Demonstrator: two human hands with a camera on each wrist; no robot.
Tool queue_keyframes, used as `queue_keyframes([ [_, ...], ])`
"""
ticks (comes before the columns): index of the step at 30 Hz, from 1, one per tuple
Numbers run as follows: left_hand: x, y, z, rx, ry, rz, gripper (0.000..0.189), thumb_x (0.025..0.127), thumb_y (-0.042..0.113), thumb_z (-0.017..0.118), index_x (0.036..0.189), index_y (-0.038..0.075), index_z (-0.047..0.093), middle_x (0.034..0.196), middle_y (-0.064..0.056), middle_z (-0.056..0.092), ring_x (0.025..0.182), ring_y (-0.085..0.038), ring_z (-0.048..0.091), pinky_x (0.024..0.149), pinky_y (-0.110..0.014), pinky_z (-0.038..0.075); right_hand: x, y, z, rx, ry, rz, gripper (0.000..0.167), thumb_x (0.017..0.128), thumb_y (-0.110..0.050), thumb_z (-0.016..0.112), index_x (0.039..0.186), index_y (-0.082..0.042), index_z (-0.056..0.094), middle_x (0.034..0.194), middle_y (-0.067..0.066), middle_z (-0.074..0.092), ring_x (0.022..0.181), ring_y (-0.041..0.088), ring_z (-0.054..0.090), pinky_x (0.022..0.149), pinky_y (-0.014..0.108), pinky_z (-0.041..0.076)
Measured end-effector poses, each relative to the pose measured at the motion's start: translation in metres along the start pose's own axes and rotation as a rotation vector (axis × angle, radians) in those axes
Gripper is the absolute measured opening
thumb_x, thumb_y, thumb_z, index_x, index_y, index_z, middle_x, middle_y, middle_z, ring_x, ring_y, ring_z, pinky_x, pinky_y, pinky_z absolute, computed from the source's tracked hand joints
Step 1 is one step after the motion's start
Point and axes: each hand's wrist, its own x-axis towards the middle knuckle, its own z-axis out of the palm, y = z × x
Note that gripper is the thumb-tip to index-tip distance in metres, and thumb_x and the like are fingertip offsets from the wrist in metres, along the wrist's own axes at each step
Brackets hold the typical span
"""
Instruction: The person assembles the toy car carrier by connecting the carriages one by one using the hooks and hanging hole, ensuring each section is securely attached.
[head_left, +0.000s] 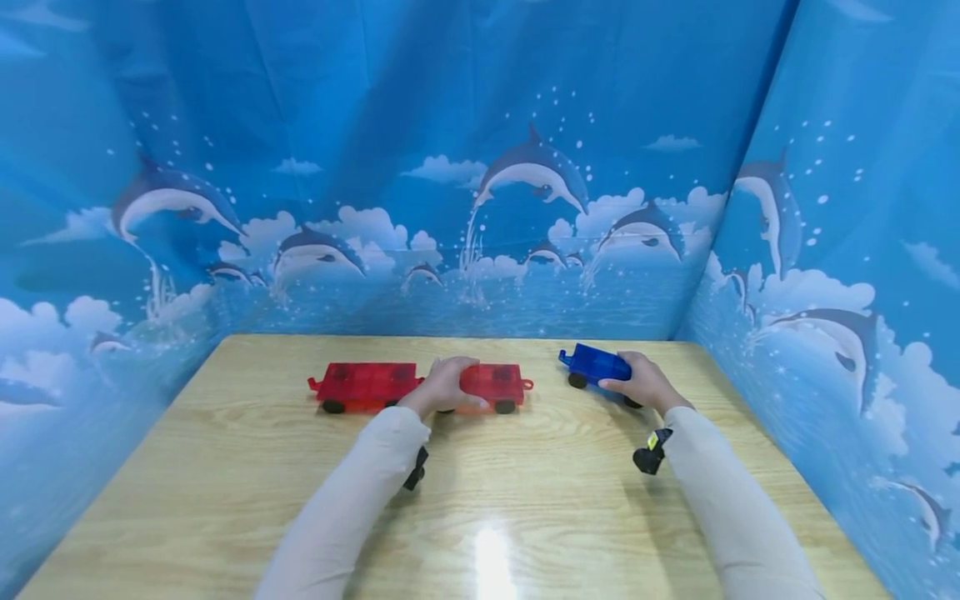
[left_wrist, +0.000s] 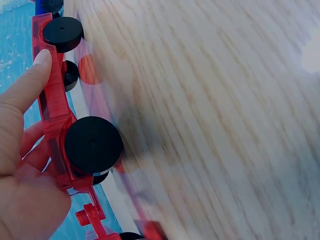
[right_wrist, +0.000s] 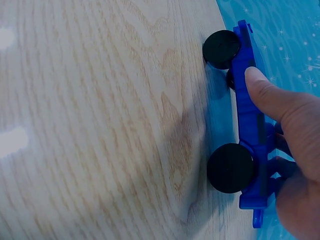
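Note:
My left hand (head_left: 447, 387) grips a translucent red toy train car (head_left: 498, 382) from above, thumb on its near side and fingers on the far side. Behind it, to the left, stands a second red toy car (head_left: 367, 383); in the left wrist view their red couplings (left_wrist: 92, 215) meet. My right hand (head_left: 643, 382) holds a blue toy train car (head_left: 595, 364) on the table's right side, its hook pointing left. In the right wrist view, the thumb presses the blue side above the black wheels (right_wrist: 230, 168). A gap separates the blue car from the red pair.
The cars are near the far edge of a light wood table (head_left: 510, 475). A blue dolphin-print curtain (head_left: 420, 167) rises behind the table and along both sides. Small black devices (head_left: 651, 452) are strapped at the wrists.

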Motion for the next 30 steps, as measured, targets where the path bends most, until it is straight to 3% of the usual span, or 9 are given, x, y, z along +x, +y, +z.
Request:
queue_keyframes([
  [7, 0.002, -0.001, 0.001, 0.009, 0.015, -0.007, 0.082, 0.075, 0.037, 0.082, 0.143, 0.012, 0.045, 0.146, -0.008, 0.045, 0.138, -0.029, 0.035, 0.118, -0.05, 0.004, -0.001, 0.005, -0.002, -0.005, 0.0, -0.047, 0.084, 0.089, -0.041, 0.066, 0.145, 0.009, 0.029, 0.146, 0.034, 0.03, 0.132, 0.051, 0.03, 0.106, 0.062, 0.029],
  [15, 0.001, -0.002, 0.003, 0.017, 0.015, -0.003, 0.082, 0.075, 0.038, 0.081, 0.143, 0.013, 0.045, 0.146, -0.008, 0.045, 0.138, -0.029, 0.034, 0.118, -0.05, 0.005, -0.006, 0.014, -0.008, -0.012, -0.059, -0.093, 0.081, 0.09, -0.037, 0.066, 0.146, 0.008, 0.027, 0.149, 0.034, 0.025, 0.135, 0.053, 0.023, 0.107, 0.064, 0.025],
  [30, -0.001, 0.001, 0.002, 0.014, 0.013, -0.008, 0.082, 0.075, 0.038, 0.082, 0.144, 0.013, 0.045, 0.146, -0.008, 0.044, 0.138, -0.029, 0.034, 0.118, -0.051, 0.004, -0.016, 0.017, -0.026, 0.012, -0.192, -0.066, 0.083, 0.087, -0.036, 0.07, 0.149, -0.002, 0.028, 0.151, 0.032, 0.02, 0.135, 0.054, 0.021, 0.103, 0.067, 0.028],
])
